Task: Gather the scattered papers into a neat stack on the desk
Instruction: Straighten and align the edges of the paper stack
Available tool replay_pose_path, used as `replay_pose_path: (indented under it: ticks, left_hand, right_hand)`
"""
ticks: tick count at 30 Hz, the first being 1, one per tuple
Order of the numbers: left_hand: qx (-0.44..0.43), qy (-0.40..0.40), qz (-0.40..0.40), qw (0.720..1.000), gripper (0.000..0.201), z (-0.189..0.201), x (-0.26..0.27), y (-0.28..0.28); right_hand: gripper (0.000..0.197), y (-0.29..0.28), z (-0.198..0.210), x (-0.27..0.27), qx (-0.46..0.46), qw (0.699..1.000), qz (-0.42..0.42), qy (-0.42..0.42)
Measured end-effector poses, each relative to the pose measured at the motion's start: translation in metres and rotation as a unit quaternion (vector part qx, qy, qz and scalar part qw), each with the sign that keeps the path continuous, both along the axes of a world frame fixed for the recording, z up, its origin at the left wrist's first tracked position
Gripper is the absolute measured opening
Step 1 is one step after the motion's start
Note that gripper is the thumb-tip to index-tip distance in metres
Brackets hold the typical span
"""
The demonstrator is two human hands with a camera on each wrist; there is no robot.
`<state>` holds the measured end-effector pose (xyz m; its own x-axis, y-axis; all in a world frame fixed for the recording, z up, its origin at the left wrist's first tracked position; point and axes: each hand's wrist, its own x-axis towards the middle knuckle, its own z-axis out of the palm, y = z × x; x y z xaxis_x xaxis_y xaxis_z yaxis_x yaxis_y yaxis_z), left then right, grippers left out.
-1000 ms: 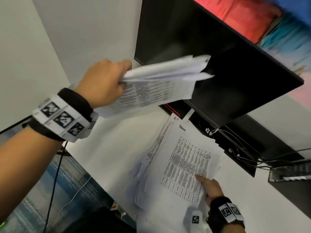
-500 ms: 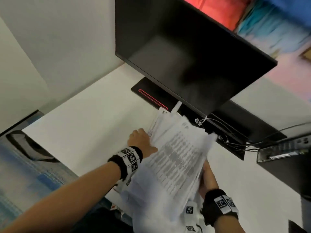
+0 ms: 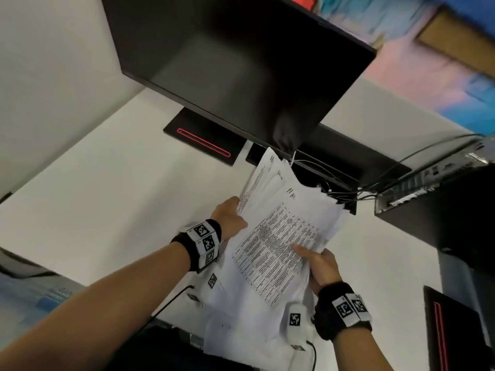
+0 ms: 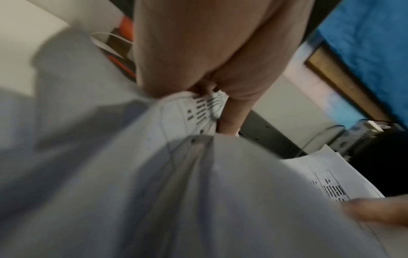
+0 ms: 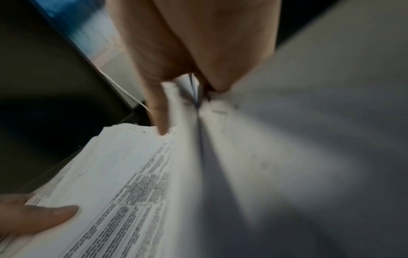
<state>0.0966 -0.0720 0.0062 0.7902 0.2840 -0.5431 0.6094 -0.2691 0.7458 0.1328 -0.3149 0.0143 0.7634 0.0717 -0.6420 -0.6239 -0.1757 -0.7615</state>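
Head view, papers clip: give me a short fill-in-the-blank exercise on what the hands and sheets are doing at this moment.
1. The papers are gripped by ____ hands at once.
2. The left hand holds the bundle's ____ edge, and the right hand holds the opposite one.
3. The top sheet carries a printed ____ of text cells.
4. Behind the bundle stands a dark monitor whose base carries a ____ stripe.

Missing words: two (both); left; table (grid); red
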Motion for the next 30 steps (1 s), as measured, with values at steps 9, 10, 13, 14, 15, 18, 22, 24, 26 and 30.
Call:
replay_pose_path:
  ticks: [9,10,13,14,15,18,22,24,26,30]
  left_hand:
    - [-0.218,-0.277,-0.013,0.936,0.069,0.094,-0.004,-0.013]
    - [-0.211,-0.301,-0.009,0.930,0.072,0.105,-0.004,-0.015]
    - [-0.186,-0.367,0.047,0.910,0.067,0.132,-0.001,-0.015]
    - [-0.182,-0.385,0.068,0.902,0.063,0.140,-0.001,-0.012]
    - [-0.176,-0.402,0.089,0.894,0.059,0.148,-0.001,-0.008]
    - [-0.155,-0.453,0.133,0.868,0.053,0.168,-0.007,0.008]
    - [-0.158,-0.488,0.160,0.843,0.065,0.171,-0.015,0.024]
    - [-0.175,-0.482,0.164,0.843,0.066,0.162,-0.012,0.027]
    - [-0.148,-0.464,0.164,0.858,0.060,0.155,-0.005,0.027]
    - [-0.112,-0.457,0.157,0.868,0.063,0.147,0.006,0.026]
  right_hand:
    - [0.020,-0.052,0.094,-0.012,0.170,0.972,-0.093,-0.134]
    - [0.021,-0.048,0.100,-0.009,0.176,0.969,-0.090,-0.151]
    - [0.034,-0.021,0.123,0.001,0.190,0.952,-0.093,-0.222]
    - [0.036,-0.011,0.129,0.005,0.203,0.940,-0.083,-0.262]
    - [0.038,-0.002,0.136,0.008,0.221,0.926,-0.066,-0.298]
    - [0.040,0.018,0.148,0.011,0.253,0.894,-0.028,-0.369]
    - [0.053,0.030,0.137,0.021,0.192,0.909,0.020,-0.369]
    - [0.056,0.034,0.120,0.030,0.168,0.922,0.041,-0.346]
    - [0.059,0.039,0.107,0.038,0.142,0.930,0.056,-0.335]
    - [0.046,0.045,0.098,0.050,0.111,0.935,0.070,-0.330]
